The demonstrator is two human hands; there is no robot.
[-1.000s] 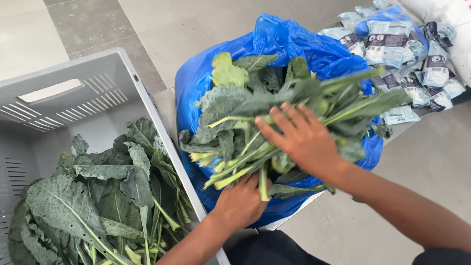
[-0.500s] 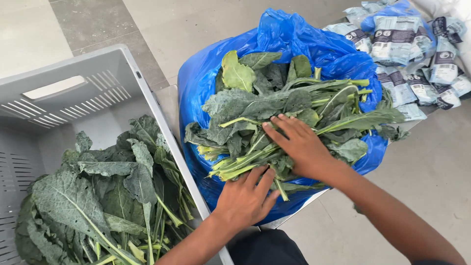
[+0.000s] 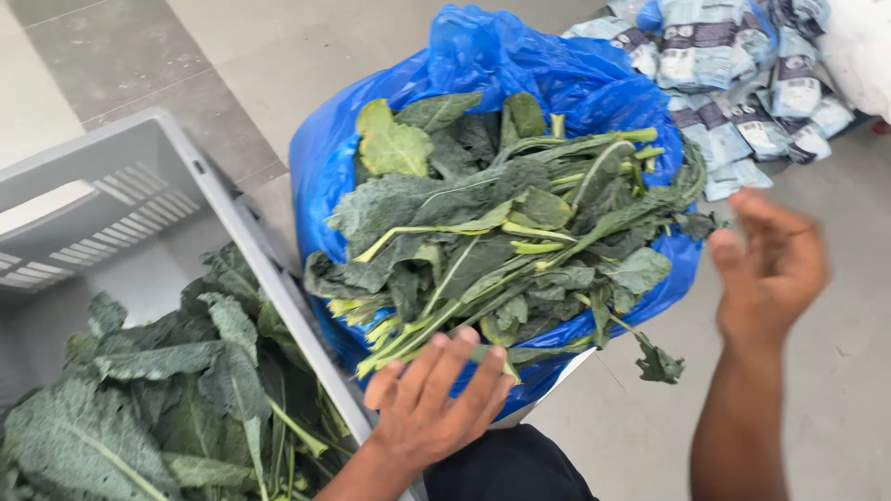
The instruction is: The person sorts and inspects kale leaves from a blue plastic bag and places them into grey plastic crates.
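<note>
A heap of dark green leafy stalks (image 3: 501,241) lies in an open blue plastic bag (image 3: 483,65) on the floor. My left hand (image 3: 436,399) rests flat, fingers spread, on the stalk ends at the near edge of the heap. My right hand (image 3: 770,269) is lifted off to the right of the bag, fingers apart and blurred, holding nothing. More of the same leaves (image 3: 167,390) lie in a grey plastic crate (image 3: 213,195) on the left.
A pile of small blue-and-white packets (image 3: 733,65) lies at the top right, with something white (image 3: 858,46) beside it. Grey tiled floor (image 3: 251,56) runs behind the crate and bag. One loose leaf (image 3: 659,362) hangs off the bag's right edge.
My right hand has lifted off the heap and swung out to the right, empty. My left hand has stayed at the near stalk ends. The camera has moved closer.
</note>
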